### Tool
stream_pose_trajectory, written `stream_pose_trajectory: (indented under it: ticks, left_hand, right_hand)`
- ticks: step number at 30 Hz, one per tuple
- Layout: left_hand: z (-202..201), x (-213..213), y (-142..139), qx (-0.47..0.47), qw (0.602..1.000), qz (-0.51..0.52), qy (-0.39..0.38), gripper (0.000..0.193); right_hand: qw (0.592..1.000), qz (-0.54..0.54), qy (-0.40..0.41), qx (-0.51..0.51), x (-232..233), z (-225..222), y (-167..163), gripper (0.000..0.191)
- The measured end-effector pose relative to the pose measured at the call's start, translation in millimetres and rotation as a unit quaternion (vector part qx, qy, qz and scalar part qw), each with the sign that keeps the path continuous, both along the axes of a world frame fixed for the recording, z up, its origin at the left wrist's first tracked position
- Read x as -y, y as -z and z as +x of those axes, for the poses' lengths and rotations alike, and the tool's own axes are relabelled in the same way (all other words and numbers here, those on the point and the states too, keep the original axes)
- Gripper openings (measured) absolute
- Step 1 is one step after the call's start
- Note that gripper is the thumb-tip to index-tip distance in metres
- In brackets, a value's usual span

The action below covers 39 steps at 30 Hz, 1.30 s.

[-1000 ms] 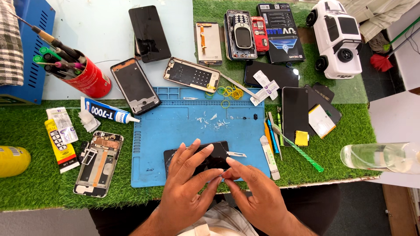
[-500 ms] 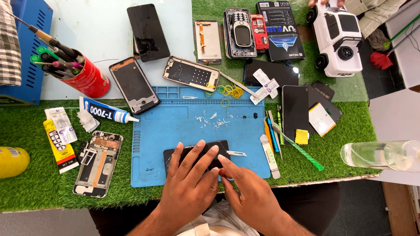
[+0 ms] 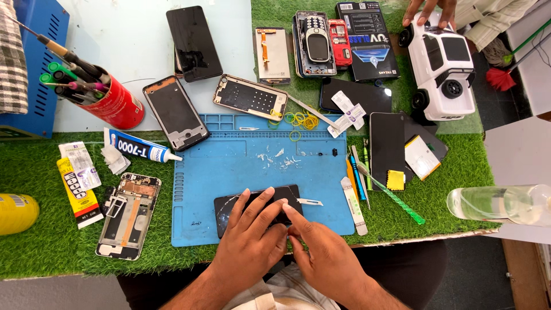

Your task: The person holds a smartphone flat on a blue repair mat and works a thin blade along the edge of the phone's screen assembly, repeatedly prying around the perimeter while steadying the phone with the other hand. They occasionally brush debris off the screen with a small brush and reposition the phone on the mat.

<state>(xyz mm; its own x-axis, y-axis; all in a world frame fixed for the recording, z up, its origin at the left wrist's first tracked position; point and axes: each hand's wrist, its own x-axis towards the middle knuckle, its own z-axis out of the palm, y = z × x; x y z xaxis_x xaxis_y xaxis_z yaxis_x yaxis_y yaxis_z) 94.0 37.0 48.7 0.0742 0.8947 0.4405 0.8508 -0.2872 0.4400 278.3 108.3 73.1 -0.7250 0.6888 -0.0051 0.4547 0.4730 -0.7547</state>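
**Both hands on the cracked phone**

Our left hand [image 3: 249, 244] lay flat, fingers spread over the cracked black phone [image 3: 229, 205]; our right hand [image 3: 321, 258] touched its right end with the forefinger. It lay on the blue mat [image 3: 229, 166], a small blade [image 3: 310, 202] beside.

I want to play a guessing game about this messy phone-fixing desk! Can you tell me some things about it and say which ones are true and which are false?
1. Both hands rest on a dark phone lying on the blue mat. True: the left hand and right hand both touch it.
2. The toy car is red. False: it is white with black wheels.
3. The red can holds screwdrivers. True.
4. The glue tube lies on the blue mat. False: it lies on the green turf, left of the mat.
5. Another person's hand touches the toy car. True.
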Motion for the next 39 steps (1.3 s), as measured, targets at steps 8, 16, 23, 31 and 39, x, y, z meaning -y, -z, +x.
stream_pose_trajectory:
  ticks: [8, 16, 23, 31, 39]
  left_hand:
    - [-15.3, 2.0, 1.2, 0.095, 0.994, -0.024, -0.051, 0.013]
    - [-66.3, 11.9, 19.1, 0.012, 0.988, -0.073, -0.137, 0.044]
    - [-67.8, 16.1, 31.3, -0.005, 0.991, -0.08, -0.104, 0.062]
    - [-67.0, 15.0, 30.3, -0.004, 0.991, -0.082, -0.106, 0.06]
    - [-67.4, 14.4, 29.5, -0.01, 0.991, -0.092, -0.1, 0.058]
  right_hand:
    - [0.998, 0.017, 0.053, 0.003, -19.8, 7.0, 4.5, 0.055]
    - [0.992, 0.069, 0.071, 0.079, -72.0, 18.9, 30.5, 0.019]
    - [0.989, 0.092, 0.053, 0.101, -71.3, 16.8, 37.5, 0.018]
    - [0.993, 0.073, 0.045, 0.075, -68.1, 16.5, 36.6, 0.012]
    - [0.994, 0.056, 0.065, 0.061, -70.4, 16.8, 29.4, 0.012]
